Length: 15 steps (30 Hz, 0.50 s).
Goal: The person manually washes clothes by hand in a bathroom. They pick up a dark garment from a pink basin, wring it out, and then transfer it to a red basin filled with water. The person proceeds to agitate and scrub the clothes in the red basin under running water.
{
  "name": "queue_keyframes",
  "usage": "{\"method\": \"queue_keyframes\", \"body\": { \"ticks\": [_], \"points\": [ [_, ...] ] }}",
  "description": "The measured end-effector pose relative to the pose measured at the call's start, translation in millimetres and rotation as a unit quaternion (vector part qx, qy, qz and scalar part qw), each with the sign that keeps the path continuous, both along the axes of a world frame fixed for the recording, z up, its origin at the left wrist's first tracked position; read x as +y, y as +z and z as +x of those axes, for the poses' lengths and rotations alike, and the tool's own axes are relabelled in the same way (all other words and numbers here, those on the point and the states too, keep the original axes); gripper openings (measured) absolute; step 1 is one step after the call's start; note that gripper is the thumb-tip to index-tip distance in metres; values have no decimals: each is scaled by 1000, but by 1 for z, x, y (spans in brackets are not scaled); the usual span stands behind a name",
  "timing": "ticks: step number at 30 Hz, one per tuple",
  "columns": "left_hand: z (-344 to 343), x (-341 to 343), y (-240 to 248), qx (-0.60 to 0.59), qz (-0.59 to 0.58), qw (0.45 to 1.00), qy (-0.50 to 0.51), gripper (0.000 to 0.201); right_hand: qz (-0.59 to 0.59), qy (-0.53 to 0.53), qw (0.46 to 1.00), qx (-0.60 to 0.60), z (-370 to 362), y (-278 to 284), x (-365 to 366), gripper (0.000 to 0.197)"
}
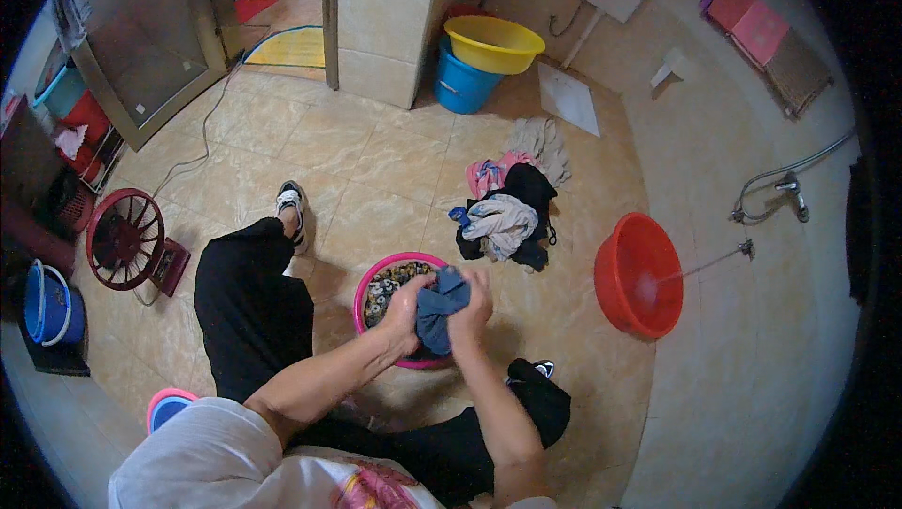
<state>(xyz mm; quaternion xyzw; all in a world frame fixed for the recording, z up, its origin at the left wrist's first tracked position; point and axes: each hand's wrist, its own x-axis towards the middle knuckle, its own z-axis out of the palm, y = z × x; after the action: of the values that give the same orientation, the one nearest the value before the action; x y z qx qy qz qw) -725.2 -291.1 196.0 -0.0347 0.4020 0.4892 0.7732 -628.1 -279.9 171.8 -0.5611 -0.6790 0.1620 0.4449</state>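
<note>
A blue-grey wet cloth [438, 310] is bunched between both my hands over a pink basin [368, 289] on the tiled floor. My left hand [407, 307] grips its left side. Closed around its right side is my right hand [473, 309]. Inside the basin lies a dark patterned garment [388, 288] in water. I sit low with my legs in black trousers either side of the basin.
A pile of clothes [508, 212] lies beyond the basin. A red basin [637, 275] takes water from a wall tap [747, 248] on the right. A yellow basin [494, 43] sits on a blue bucket [459, 86] at the back. A red fan [125, 239] stands left.
</note>
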Motion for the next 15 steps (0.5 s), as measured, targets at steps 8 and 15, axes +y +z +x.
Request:
{"method": "queue_keyframes", "body": {
  "ticks": [8,15],
  "points": [
    [-9,-1,-61,-103,84,991,17,22,19,2,997,-72,-10,10,-6,8],
    [-28,6,-73,-311,219,923,-53,21,66,191,977,-75,-41,31,-55,17]
  ]
}}
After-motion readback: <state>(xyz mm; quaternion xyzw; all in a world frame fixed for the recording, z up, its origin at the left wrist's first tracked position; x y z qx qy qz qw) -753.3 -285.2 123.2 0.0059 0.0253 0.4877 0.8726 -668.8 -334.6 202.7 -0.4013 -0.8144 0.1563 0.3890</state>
